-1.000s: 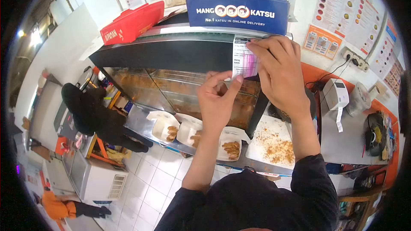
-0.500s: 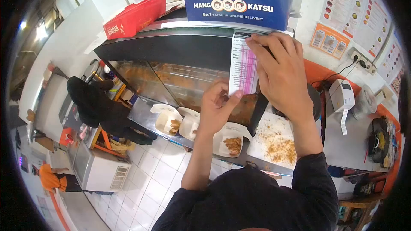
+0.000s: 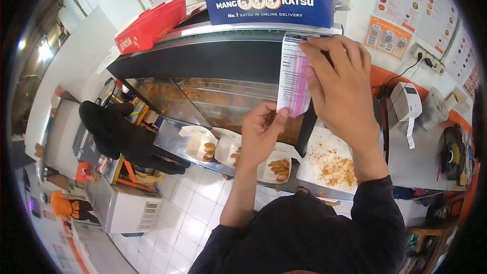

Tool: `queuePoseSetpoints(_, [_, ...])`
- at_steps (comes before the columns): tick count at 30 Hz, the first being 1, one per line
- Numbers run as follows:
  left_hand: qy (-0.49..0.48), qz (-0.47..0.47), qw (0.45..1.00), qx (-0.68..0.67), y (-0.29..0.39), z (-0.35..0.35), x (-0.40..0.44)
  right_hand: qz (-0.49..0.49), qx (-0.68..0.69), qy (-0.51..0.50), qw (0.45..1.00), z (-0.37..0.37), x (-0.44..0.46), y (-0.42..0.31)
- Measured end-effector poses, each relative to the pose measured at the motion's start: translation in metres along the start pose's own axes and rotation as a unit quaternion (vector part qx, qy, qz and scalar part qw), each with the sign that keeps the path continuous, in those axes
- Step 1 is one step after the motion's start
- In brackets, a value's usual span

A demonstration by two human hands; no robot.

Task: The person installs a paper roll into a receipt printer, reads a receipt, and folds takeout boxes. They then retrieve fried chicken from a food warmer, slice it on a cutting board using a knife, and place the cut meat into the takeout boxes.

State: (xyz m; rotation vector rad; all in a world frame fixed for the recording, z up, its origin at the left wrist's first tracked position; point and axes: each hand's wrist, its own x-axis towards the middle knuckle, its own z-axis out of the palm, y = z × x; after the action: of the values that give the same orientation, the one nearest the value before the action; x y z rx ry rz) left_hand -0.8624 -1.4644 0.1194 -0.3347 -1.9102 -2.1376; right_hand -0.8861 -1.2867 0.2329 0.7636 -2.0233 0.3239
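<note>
A printed paper receipt with pink streaks is stretched upright in front of the dark top of the glass display case. My left hand pinches its bottom edge between thumb and finger. At its upper right corner, my right hand grips the paper with the fingertips. Below my hands stand open white boxes with fried pieces, one box just right of my left forearm. A white board strewn with brown crumbs lies under my right hand.
Blue folded boxes and red ones stand on the case. A white printer with a hanging paper strip is at the right. One person in black and another in orange are at the left.
More of the receipt's length shows between my hands than a second ago. My left hand has moved a little down and right, my right hand slightly right. Both still hold the paper.
</note>
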Motion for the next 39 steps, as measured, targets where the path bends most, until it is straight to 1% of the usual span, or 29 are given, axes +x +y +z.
queuePoseSetpoints(9, [-0.039, -0.02, 0.999, -0.029, 0.008, 0.01, 0.002, 0.004, -0.002, 0.025, 1.0, 0.01, -0.001, 0.01])
queuePoseSetpoints(19, [-0.046, 0.001, 0.999, 0.013, 0.009, 0.01, -0.003, 0.006, 0.018, 0.051, 0.999, 0.02, 0.001, 0.014])
queuePoseSetpoints(25, [-0.052, 0.019, 0.998, 0.023, 0.001, 0.011, -0.004, 0.027, 0.074, 0.022, 0.997, 0.015, 0.002, 0.02])
queuePoseSetpoints(28, [-0.051, 0.015, 0.998, 0.017, 0.001, 0.012, -0.004, 0.003, 0.058, 0.051, 0.997, 0.019, 0.001, 0.021])
queuePoseSetpoints(36, [-0.069, 0.01, 0.997, 0.016, 0.008, 0.011, -0.007, 0.022, 0.049, 0.048, 0.997, 0.017, 0.001, 0.014])
queuePoseSetpoints(39, [-0.064, 0.021, 0.997, 0.023, 0.01, 0.01, -0.008, 0.025, 0.046, 0.046, 0.998, 0.017, 0.002, 0.012])
